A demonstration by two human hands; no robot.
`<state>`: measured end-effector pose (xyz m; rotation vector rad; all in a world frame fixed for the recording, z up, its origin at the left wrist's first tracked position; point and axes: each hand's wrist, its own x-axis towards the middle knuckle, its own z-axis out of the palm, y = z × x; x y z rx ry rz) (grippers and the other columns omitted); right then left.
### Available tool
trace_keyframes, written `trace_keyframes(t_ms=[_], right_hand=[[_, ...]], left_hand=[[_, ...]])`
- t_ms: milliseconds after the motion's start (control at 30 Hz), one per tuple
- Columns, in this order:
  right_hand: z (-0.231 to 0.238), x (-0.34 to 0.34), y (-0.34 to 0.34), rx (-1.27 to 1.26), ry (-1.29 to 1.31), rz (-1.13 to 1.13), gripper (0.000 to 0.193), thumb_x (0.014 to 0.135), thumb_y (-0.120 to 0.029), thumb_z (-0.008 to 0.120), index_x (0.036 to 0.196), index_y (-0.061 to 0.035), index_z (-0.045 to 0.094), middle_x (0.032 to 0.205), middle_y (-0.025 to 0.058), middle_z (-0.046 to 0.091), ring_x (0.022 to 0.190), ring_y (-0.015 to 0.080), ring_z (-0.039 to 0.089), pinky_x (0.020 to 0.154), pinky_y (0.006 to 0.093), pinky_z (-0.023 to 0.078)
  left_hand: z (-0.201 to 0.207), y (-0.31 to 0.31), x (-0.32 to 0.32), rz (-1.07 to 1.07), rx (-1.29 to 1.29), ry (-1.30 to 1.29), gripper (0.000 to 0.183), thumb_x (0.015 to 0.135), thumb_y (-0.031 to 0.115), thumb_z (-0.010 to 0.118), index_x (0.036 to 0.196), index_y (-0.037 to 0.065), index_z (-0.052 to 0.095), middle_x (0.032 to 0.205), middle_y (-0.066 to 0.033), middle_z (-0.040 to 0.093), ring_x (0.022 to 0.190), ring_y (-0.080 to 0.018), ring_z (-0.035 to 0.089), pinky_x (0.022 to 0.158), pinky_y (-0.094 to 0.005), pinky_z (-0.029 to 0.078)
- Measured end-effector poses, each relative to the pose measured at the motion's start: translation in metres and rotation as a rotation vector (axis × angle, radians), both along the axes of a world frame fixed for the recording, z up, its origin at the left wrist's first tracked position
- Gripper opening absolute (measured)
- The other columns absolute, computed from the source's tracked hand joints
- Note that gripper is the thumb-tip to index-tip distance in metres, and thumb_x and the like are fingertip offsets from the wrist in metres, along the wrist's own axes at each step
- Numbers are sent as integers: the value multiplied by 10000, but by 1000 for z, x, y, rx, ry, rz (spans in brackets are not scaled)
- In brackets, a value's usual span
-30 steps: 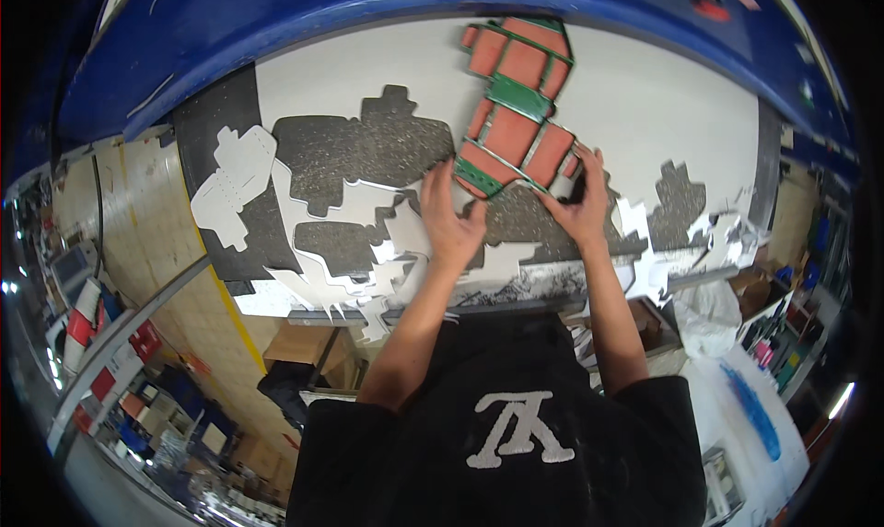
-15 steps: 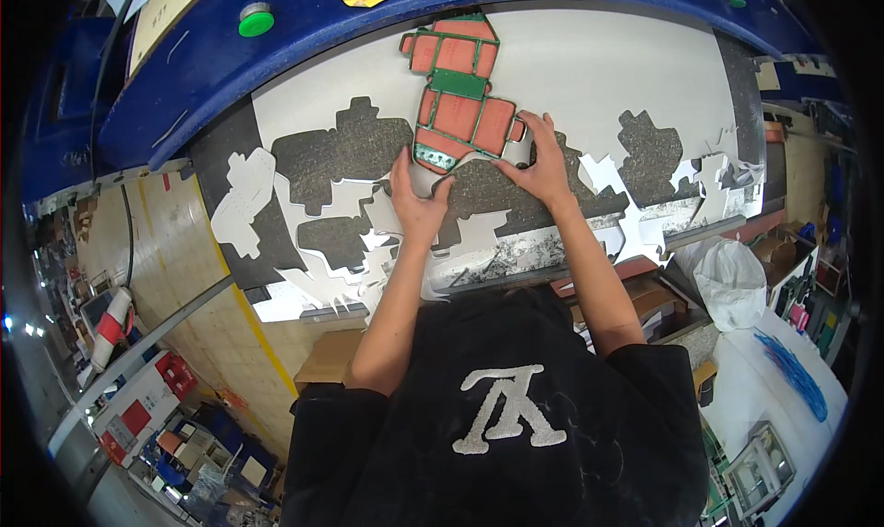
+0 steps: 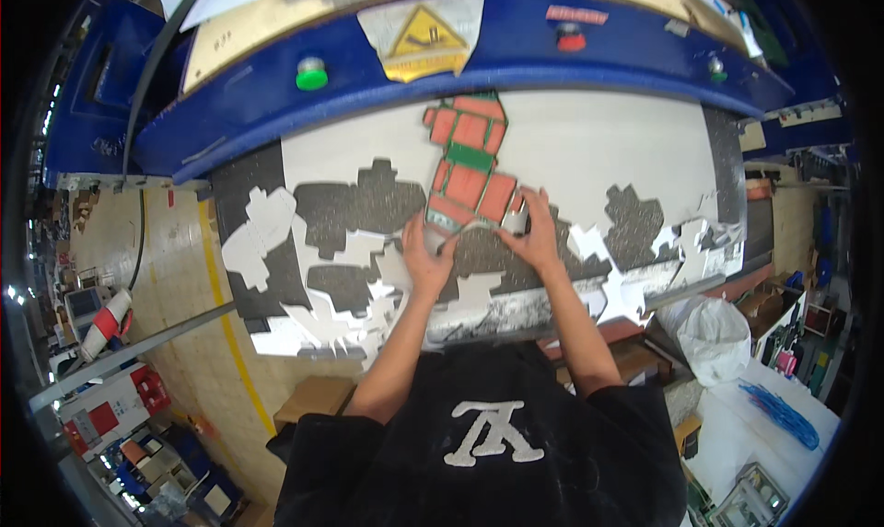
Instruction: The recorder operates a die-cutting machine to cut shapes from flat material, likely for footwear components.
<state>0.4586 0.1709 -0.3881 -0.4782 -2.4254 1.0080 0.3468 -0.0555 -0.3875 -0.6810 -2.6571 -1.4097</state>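
Note:
A cutting die [image 3: 470, 158] with a green frame and red-orange padding lies on a large white sheet [image 3: 589, 136], its long shape running away from me. My left hand [image 3: 426, 255] grips its near left corner, thumb and fingers on either side of that corner. At the near right end, my right hand [image 3: 538, 237] has its fingers curled around the die's edge, with the thumb closer to me. Dark cut-out openings [image 3: 359, 205] show the black board through the sheet on both sides of the die.
Beyond the sheet runs a blue machine beam [image 3: 267, 113] with a green button [image 3: 311, 73], a red button [image 3: 571, 37] and a yellow warning sign [image 3: 428, 34]. White scraps [image 3: 258, 237] litter the board. A white plastic bag [image 3: 714, 343] stands at right, a cardboard box [image 3: 315, 398] at lower left.
My view has tilted up, so more of the blue beam shows and everything sits lower in the picture. Both hands stay on the die, which keeps about the same place on the sheet.

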Motion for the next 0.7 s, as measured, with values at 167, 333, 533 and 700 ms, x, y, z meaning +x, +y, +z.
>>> trace_keyframes(t_ms=[167, 333, 533, 700], right_hand=[[5, 0, -3, 21, 16, -8, 917, 704, -286, 972, 1465, -16, 537, 1428, 232, 631, 1374, 430, 589, 1304, 623, 271], [8, 1, 1, 4, 14, -15, 907, 695, -276, 972, 1454, -17, 549, 1412, 234, 639, 1362, 431, 596, 1297, 633, 279], [8, 1, 8, -30, -27, -33, 904, 700, -263, 956, 1454, -9, 529, 1420, 222, 615, 1388, 420, 560, 1289, 633, 295], [12, 0, 10, -117, -6, 5, 838, 745, -260, 920, 1443, -27, 520, 1438, 205, 587, 1425, 402, 522, 1312, 608, 271]], left_hand=[[4, -3, 2, -41, -19, -38, 849, 758, 180, 938, 1481, -14, 536, 1429, -258, 597, 1370, -459, 535, 1164, -537, 436], [1, 0, 3, -66, -29, -30, 854, 769, 187, 937, 1488, -14, 524, 1433, -264, 592, 1372, -470, 530, 1174, -548, 423], [-9, 0, -1, -46, -62, 35, 906, 768, 222, 959, 1514, -16, 503, 1454, -286, 578, 1366, -483, 535, 1173, -549, 420], [-2, 2, -3, -47, -105, -3, 891, 793, 215, 965, 1523, -22, 512, 1439, -273, 592, 1352, -459, 555, 1172, -520, 422]])
